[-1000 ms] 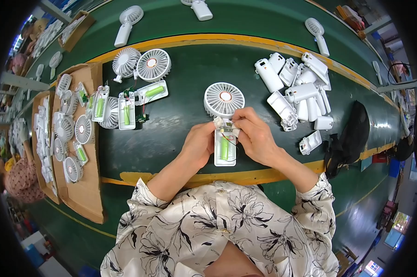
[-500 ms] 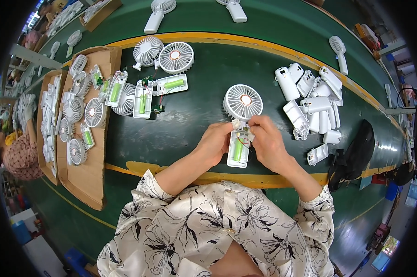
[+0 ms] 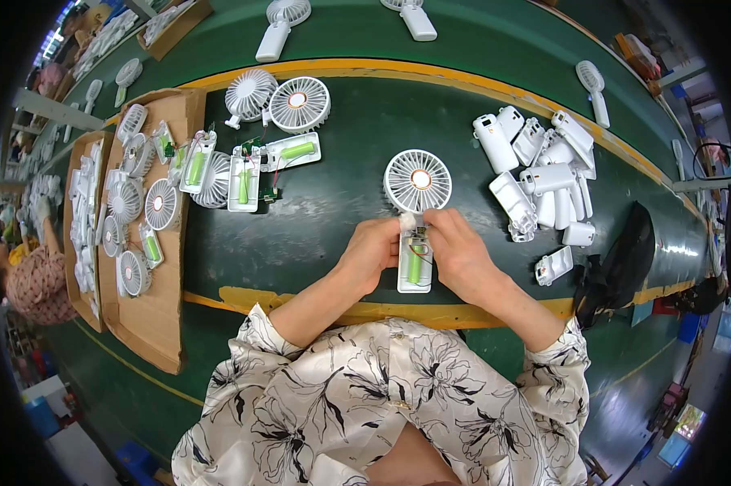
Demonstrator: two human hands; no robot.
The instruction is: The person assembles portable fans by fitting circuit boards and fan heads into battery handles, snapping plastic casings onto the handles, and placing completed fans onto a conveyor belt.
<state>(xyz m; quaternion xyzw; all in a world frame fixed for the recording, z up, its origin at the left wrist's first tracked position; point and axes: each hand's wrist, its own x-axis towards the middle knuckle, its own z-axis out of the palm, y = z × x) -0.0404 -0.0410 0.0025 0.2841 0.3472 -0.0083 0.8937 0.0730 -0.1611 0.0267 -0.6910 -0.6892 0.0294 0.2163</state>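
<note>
In front of me lies a white handheld fan [image 3: 418,182], its round grille pointing away and its handle shell [image 3: 415,279] toward me. The shell is uncovered and shows a green battery cell [image 3: 415,263], thin wires and a small circuit board near the neck. My left hand [image 3: 371,253] closes on the left side of the fan's neck, with a whitish covering on a fingertip. Opposite it, my right hand [image 3: 460,253] pinches the neck's right side, fingers bent. Exactly what the fingertips press on is hidden.
On the right is a heap of white handle covers [image 3: 543,174], with a black cloth bag [image 3: 624,263] beyond it. To the left are more opened fans [image 3: 244,182] and a cardboard box [image 3: 159,316] of fan parts. A yellow strip [image 3: 236,298] edges the green table.
The right hand has shifted slightly left and closed in on the neck, covering more of it. The left hand stays at the neck. The whole scene has shifted a little with my head.
</note>
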